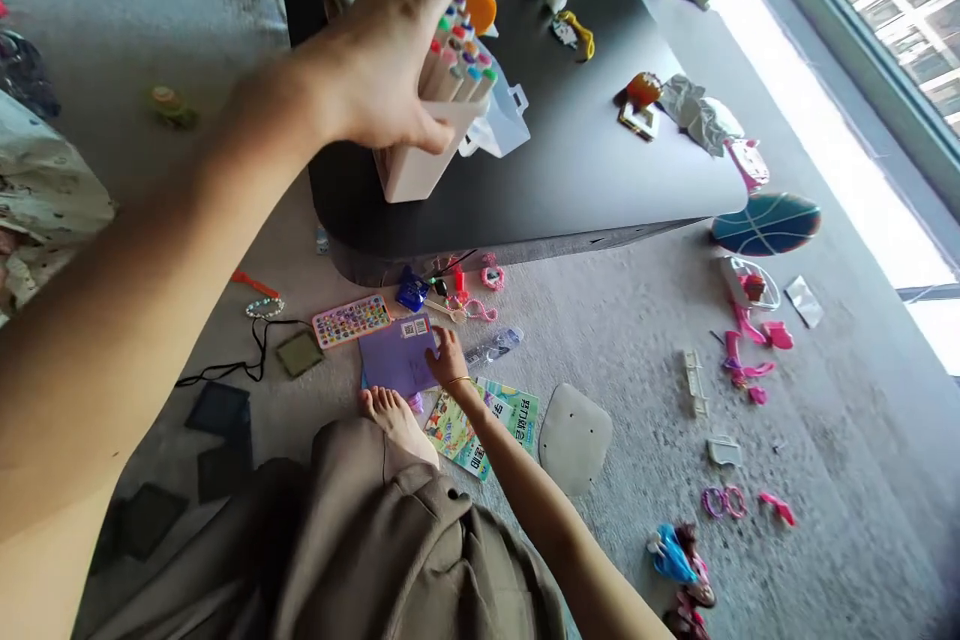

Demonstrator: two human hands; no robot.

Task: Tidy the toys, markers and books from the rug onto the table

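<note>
My left hand (379, 45) reaches over the dark table with its thumb and fingers spread. The thumb overlaps a pale pink marker box (424, 160); whether it touches the box I cannot tell. Several markers (469, 65) with coloured caps stand inside, and a clear lid (502, 125) hangs beside it. Orange and yellow items lie past the fingers. Down by the floor, my right hand (450, 357) closes on the right edge of a purple book (397, 355) with a barcode label. Next to the book are a sticker sheet (351, 321) and colourful booklets (484, 425).
The dark table (555, 160) has a rounded edge above the floor. A hair tie (577, 35) and crumpled paper (697, 115) lie on it. On the carpet are a blue ball (769, 223), a white board (575, 438), pink toys (742, 355) and dolls (679, 555). My bare foot (401, 425) rests below the book.
</note>
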